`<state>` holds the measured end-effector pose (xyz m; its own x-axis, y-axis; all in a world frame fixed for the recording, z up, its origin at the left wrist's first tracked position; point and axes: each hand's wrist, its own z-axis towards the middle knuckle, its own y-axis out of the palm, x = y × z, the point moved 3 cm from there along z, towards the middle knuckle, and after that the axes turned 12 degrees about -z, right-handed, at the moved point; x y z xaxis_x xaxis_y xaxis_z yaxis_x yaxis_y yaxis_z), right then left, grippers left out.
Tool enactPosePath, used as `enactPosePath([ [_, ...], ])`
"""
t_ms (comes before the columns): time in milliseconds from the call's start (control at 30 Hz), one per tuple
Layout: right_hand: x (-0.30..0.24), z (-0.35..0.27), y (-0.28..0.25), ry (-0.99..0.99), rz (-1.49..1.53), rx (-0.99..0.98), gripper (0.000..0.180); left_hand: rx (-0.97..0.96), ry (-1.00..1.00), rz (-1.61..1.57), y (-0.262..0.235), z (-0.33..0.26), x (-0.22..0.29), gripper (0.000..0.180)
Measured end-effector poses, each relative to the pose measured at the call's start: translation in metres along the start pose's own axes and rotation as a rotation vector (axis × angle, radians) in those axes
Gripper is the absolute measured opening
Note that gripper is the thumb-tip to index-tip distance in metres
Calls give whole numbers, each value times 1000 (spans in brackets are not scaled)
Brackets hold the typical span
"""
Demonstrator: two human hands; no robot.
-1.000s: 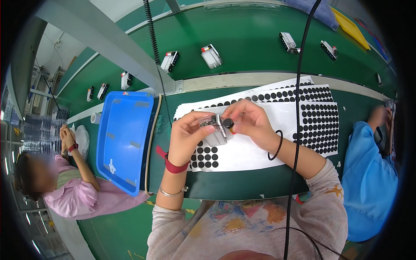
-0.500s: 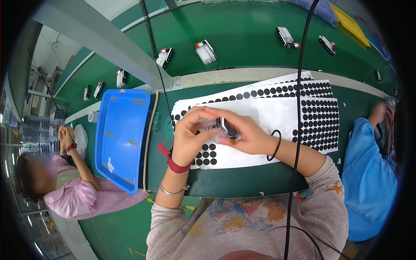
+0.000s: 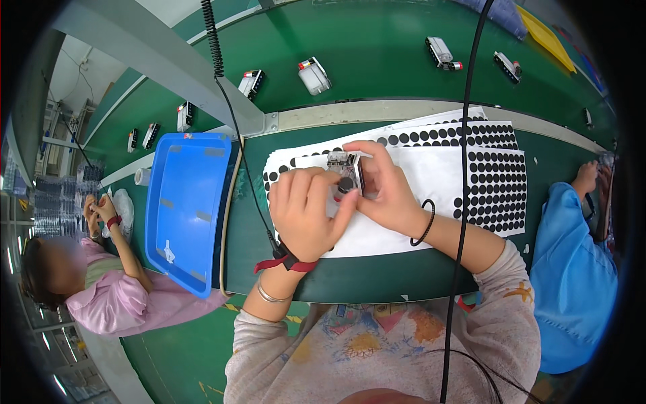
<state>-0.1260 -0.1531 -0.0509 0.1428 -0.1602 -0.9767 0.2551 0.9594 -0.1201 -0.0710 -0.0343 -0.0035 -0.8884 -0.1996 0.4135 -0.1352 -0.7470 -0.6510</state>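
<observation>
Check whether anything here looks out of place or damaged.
Nothing looks spilled. The dotted sheets are stacked askew, their edges fanned out. The blue tray bears a ragged pale patch, unlike its straight grey strips; scrap or damage, I can't tell.

A black cable [image 3: 464,145] hangs to the right of the right hand [image 3: 383,188], and a thin cord [image 3: 235,138] comes down to the left wrist (so both sides are limited). Further left, the grey post [image 3: 182,74] and the blue tray [image 3: 185,225], with raised rim, obstruct. Between the forearms [image 3: 481,250], the table's [image 3: 377,286] near strip gives room.
</observation>
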Motion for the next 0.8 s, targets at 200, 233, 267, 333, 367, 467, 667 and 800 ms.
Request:
enactPosePath([
  [200, -9, 5, 0, -15, 171, -207, 59, 60, -73, -16, -10, -2, -11, 18],
  [233, -9, 4, 0, 3, 207, -226, 58, 78, -151, -151, -10, -1, -12, 17],
  [267, -7, 4, 0, 28, 264, -241, 57, 96, -228, -285, -10, -1, -14, 16],
  [333, -3, 5, 1, 78, 377, -274, 56, 123, -411, -695, -5, -4, -24, 14],
  [367, 0, 5, -1, 85, 340, -254, 54, 128, -481, -864, -2, -6, -27, 14],
  [467, 4, 5, -3, 86, 266, -190, 51, 147, -662, -1220, 7, -15, -38, 22],
  [667, 5, 2, -3, 20, 155, -74, 46, 117, -734, -1126, 11, -7, -36, 28],
  [800, 1, 3, -2, -3, 166, -39, 45, 95, -595, -777, 8, -10, -39, 29],
])
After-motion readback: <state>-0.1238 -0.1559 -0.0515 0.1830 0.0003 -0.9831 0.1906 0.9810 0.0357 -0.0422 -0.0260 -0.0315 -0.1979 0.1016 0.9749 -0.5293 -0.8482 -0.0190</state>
